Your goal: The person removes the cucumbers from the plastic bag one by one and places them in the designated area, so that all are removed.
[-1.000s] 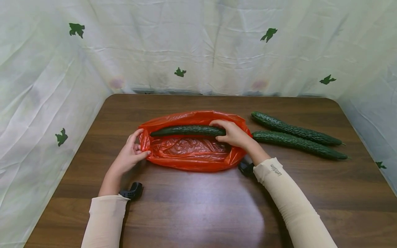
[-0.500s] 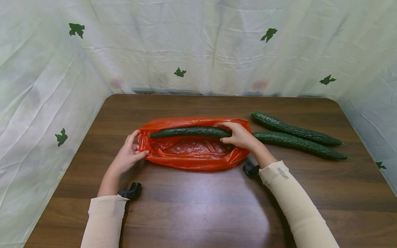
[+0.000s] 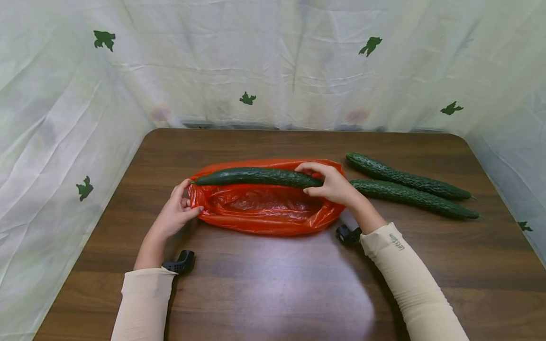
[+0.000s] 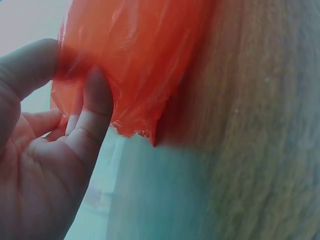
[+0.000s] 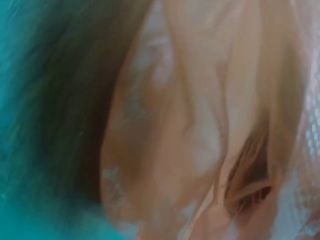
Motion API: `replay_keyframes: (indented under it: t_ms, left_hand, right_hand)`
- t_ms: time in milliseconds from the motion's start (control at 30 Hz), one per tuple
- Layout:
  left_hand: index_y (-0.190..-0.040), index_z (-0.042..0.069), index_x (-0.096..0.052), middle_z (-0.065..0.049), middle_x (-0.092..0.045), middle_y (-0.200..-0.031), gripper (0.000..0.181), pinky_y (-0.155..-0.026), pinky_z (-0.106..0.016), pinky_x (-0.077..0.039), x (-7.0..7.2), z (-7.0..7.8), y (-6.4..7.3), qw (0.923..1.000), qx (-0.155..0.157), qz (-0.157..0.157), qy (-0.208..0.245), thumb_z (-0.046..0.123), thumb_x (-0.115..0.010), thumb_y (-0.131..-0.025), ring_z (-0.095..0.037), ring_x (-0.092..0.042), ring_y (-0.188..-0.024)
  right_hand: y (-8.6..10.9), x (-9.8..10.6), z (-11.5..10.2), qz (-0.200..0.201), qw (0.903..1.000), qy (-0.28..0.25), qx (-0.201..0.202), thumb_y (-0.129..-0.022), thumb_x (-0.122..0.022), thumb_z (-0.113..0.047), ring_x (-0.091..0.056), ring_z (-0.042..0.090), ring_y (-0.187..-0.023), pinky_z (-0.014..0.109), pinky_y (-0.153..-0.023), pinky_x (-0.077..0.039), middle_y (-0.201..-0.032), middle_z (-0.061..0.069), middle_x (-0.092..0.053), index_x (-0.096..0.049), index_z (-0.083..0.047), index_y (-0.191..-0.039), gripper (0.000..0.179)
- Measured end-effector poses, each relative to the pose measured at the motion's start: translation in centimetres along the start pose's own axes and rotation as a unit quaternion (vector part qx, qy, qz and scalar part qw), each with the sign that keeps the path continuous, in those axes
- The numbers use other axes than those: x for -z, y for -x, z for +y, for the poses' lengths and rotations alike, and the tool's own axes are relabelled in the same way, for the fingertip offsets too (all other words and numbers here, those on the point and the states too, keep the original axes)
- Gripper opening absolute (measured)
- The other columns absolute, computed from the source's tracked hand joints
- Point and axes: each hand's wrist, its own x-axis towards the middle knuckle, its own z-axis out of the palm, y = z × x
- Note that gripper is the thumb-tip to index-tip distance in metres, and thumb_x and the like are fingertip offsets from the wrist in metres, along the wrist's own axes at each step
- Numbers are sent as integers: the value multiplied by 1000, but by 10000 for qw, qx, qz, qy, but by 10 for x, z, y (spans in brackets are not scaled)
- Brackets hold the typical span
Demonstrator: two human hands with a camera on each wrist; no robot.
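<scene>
A red plastic bag [image 3: 264, 223] lies on the table with its mouth spread wide and facing up. My left hand [image 3: 174, 213] pinches the left edge of the bag, and the left wrist view shows the thumb and fingers on the thin red film [image 4: 135, 65]. Along the far side of the mouth runs a long dark green cucumber [image 3: 256, 175], its left tip by the left hand's fingers. My right hand [image 3: 330, 183] grips the cucumber's right end, which the hand partly hides. The right wrist view is blurred; the bag's folds [image 5: 185, 125] fill its middle.
Two more cucumbers, an upper one [image 3: 405, 177] and a lower one [image 3: 414, 198], lie side by side to the right of the bag. The wooden table [image 3: 264, 284] reaches back to a pale curtain [image 3: 290, 61] with green leaf-like shapes.
The cucumber has risen toward the bag's rim, and its left tip has come further left, over the edge. My right hand has shifted slightly right. The left hand keeps its hold on the bag.
</scene>
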Motion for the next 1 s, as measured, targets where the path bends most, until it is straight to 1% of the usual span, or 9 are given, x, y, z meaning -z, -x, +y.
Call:
replay_keyframes:
  t_ms: [200,367,467,567,667,733,900,967,1000]
  left_hand:
    - [-142,5,-12,-21,-19,-125,80,-59,-17,-49,0,2,0,9999,-40,-38,-146,-7,-61,-80,-8,-52,-67]
    - [-143,6,-9,-20,-20,-127,82,-65,-18,-50,1,5,1,9996,94,-109,-247,-4,-62,-81,-11,-53,-71]
    - [-143,7,-9,-20,-20,-127,82,-66,-19,-50,1,6,0,9993,173,-113,-303,-3,-62,-81,-12,-53,-73]
    - [-143,7,-9,-20,-20,-127,82,-66,-19,-50,0,7,0,9992,194,-94,-325,-2,-62,-81,-12,-53,-73]
    - [-143,6,-9,-21,-20,-127,82,-66,-18,-50,1,6,0,9992,176,-85,-336,-2,-63,-81,-12,-52,-73]
    - [-143,6,-10,-21,-20,-127,82,-66,-18,-50,0,6,0,9991,182,-74,-376,-2,-63,-81,-12,-52,-73]
    - [-142,6,-11,-20,-22,-126,81,-66,-18,-50,1,5,0,9987,194,-69,-470,0,-64,-81,-12,-52,-72]
    - [-142,6,-11,-20,-21,-126,81,-66,-18,-50,1,5,1,9987,186,-71,-460,-1,-64,-81,-12,-52,-72]
    - [-142,6,-11,-20,-21,-126,82,-66,-18,-50,0,5,1,9988,185,-73,-438,-1,-64,-81,-12,-52,-72]
  right_hand:
    - [0,0,-10,292,9982,-393,344,-76,-65,6,-46,23,-106,43,-92,-37,-117,14,-52,-53,2,-117,43]
    - [0,-2,-21,596,9946,-499,688,-75,-66,8,-44,25,-106,44,-90,-37,-119,16,-49,-51,4,-119,46]
    - [0,-3,-26,823,9917,-564,811,-76,-65,9,-43,26,-107,44,-90,-37,-121,17,-47,-50,6,-121,48]
    - [1,-3,-29,1107,9861,-802,940,-76,-63,12,-41,25,-110,42,-91,-35,-121,17,-45,-49,8,-121,48]
    - [1,-3,-29,1457,9761,-1191,1083,-75,-62,16,-40,24,-108,37,-91,-35,-120,16,-45,-48,9,-121,49]
    - [0,-3,-27,1702,9677,-1493,1114,-74,-61,17,-41,23,-105,33,-89,-37,-120,13,-44,-49,7,-121,50]
    - [-1,2,-22,2281,9363,-2382,1207,-74,-62,16,-44,28,-102,30,-83,-44,-118,11,-43,-52,-3,-121,51]
    - [0,7,-23,2473,9274,-2497,1283,-74,-63,15,-44,30,-102,31,-84,-44,-117,13,-43,-53,-4,-120,51]
    - [1,9,-24,2559,9252,-2476,1313,-74,-64,14,-44,30,-103,31,-85,-44,-118,14,-43,-54,-4,-120,51]
